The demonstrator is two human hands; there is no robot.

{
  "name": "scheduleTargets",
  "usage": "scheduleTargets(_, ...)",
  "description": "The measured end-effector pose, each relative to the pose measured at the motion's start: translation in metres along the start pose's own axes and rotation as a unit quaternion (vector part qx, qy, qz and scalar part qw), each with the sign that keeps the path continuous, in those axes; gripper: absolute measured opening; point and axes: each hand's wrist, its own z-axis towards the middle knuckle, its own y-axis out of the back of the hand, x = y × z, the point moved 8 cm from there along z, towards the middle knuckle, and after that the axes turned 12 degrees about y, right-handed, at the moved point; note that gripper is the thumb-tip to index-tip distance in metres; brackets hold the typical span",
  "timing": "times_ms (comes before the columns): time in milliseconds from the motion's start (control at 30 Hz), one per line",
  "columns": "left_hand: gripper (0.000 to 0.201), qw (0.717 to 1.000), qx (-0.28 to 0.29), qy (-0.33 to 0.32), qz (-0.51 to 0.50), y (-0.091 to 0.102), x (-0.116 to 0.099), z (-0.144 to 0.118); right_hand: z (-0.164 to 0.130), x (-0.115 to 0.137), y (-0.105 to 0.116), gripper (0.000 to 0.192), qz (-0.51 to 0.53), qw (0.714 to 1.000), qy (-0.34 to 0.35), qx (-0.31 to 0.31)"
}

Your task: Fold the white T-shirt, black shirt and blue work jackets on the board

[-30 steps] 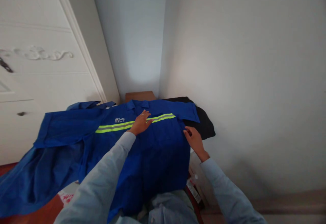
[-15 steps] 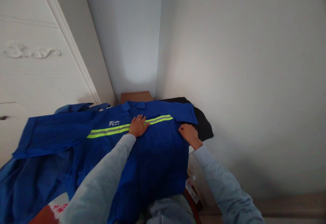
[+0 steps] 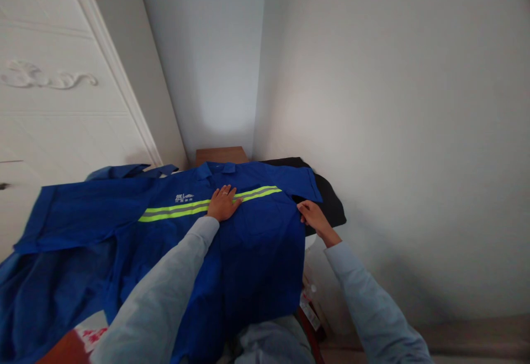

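Note:
A blue work shirt (image 3: 260,248) lies spread out front side up, collar away from me, with a yellow-green and grey reflective stripe across its chest. White printing marks the chest on the left. My left hand (image 3: 223,202) rests flat on the stripe near the middle, fingers stretched out, a ring on one finger. At the shirt's right side, just below the short sleeve, my right hand (image 3: 314,219) is closed in a pinch on the edge of the cloth. The fabric there is drawn slightly toward that hand.
More blue clothing (image 3: 62,292) lies beneath and to the left. Black cloth (image 3: 331,201) shows under the right sleeve, close to the wall (image 3: 393,132). A brown wooden surface (image 3: 221,155) stands in the corner. The white cabinet (image 3: 53,49) is at left. Small items, one like a clear bottle (image 3: 309,293), sit low right.
My right hand has moved slightly to the right, pulling the shirt's side edge outward. The left hand stays pressed on the stripe. The view has shifted a little.

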Motion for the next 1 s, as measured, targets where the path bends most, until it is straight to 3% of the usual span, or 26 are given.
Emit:
scheduleTargets(133, 0.067, 1.0, 0.002, 0.001, 0.002, 0.0, 0.0, 0.0, 0.011, 0.006, 0.005, 0.026, 0.005, 0.999, -0.008, -0.031)
scheduleTargets(333, 0.068, 1.0, 0.002, 0.004, -0.007, -0.002, 0.002, 0.001, 0.033, 0.016, -0.005, 0.017, 0.03, 0.998, -0.032, 0.044)
scheduleTargets(533, 0.067, 1.0, -0.001, 0.004, -0.012, -0.002, 0.002, 0.001, 0.039, 0.01, -0.009, 0.013, 0.112, 0.991, -0.076, 0.004)
scheduleTargets(767, 0.067, 1.0, 0.001, 0.002, -0.005, -0.001, 0.0, 0.0, 0.029, 0.004, -0.017, 0.032, 0.243, 0.961, -0.132, 0.001)
scheduleTargets(1000, 0.067, 1.0, 0.001, 0.004, -0.005, 0.0, 0.0, -0.001, 0.043, 0.008, -0.015, 0.042, 0.274, 0.95, -0.152, 0.004)
